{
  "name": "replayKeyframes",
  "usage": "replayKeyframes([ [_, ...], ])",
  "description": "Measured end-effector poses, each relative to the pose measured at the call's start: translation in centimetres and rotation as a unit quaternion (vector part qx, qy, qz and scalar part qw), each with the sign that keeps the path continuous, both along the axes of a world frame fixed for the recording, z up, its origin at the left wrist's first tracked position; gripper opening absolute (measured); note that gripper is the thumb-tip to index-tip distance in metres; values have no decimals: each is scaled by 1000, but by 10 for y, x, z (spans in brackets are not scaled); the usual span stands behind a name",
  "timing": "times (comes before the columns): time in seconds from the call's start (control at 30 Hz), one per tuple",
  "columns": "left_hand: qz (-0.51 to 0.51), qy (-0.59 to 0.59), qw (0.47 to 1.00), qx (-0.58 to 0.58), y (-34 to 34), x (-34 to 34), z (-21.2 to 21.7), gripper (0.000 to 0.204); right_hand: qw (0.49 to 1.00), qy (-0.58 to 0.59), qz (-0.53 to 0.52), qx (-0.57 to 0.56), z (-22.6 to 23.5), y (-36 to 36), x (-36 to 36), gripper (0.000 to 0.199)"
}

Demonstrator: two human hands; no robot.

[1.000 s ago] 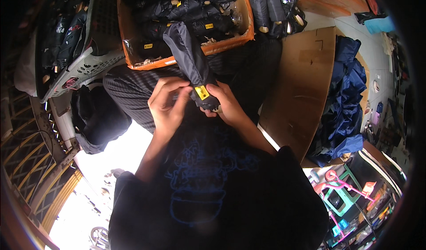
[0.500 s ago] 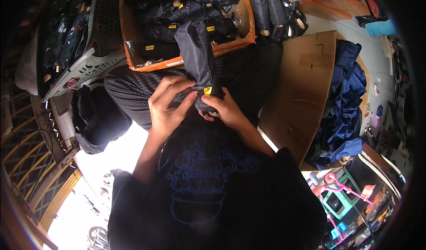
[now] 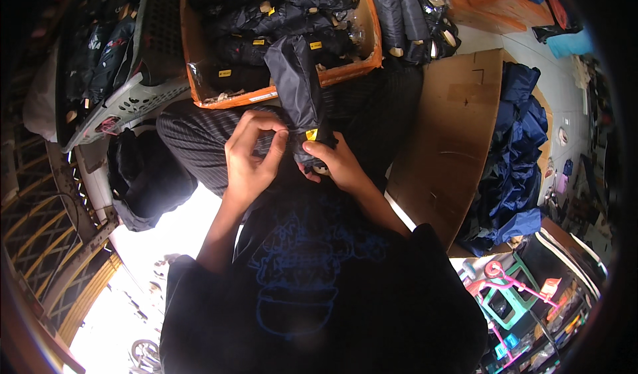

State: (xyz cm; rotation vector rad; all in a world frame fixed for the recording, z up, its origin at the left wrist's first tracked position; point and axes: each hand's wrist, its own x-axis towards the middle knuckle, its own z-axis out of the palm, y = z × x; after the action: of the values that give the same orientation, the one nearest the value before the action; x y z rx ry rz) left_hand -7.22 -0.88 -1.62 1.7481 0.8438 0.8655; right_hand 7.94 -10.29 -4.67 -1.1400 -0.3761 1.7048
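Observation:
A folded black umbrella [image 3: 297, 82] stands slanted above my lap, its loose fabric end toward the orange-edged box. My right hand [image 3: 339, 163] is closed round its lower end, the thumb lying just below a small yellow label [image 3: 312, 135]. A pale round end of the umbrella shows partly beneath those fingers. Just left of the umbrella, my left hand [image 3: 251, 149] has thumb and forefinger pinched together. Whatever sits between these fingertips is too small to make out.
In front stands a cardboard box [image 3: 379, 38] of similar black umbrellas. A grey plastic basket [image 3: 143, 93] holds more at the left. To the right are an open cardboard flap [image 3: 452, 128] and a heap of dark blue fabric [image 3: 515, 155]. A black bag [image 3: 149, 178] lies left of my knee.
My left hand's pinched fingertips have moved slightly left, off the umbrella's side. The right hand keeps its hold, and the umbrella has hardly moved.

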Motion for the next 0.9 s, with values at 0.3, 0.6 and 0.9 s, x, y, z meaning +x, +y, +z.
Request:
replayKeyframes([
  [0.3,11,-8,1000,15,-10,11,-3,23,999,-16,39,11,1,3,4,22],
  [0.6,-17,25,982,186,-3,6,-1,27,1000,-12,18,20,4,5,3,30],
  [0.9,28,-3,979,201,-10,17,-6,17,997,-18,-77,-9,11,12,-9,30],
])
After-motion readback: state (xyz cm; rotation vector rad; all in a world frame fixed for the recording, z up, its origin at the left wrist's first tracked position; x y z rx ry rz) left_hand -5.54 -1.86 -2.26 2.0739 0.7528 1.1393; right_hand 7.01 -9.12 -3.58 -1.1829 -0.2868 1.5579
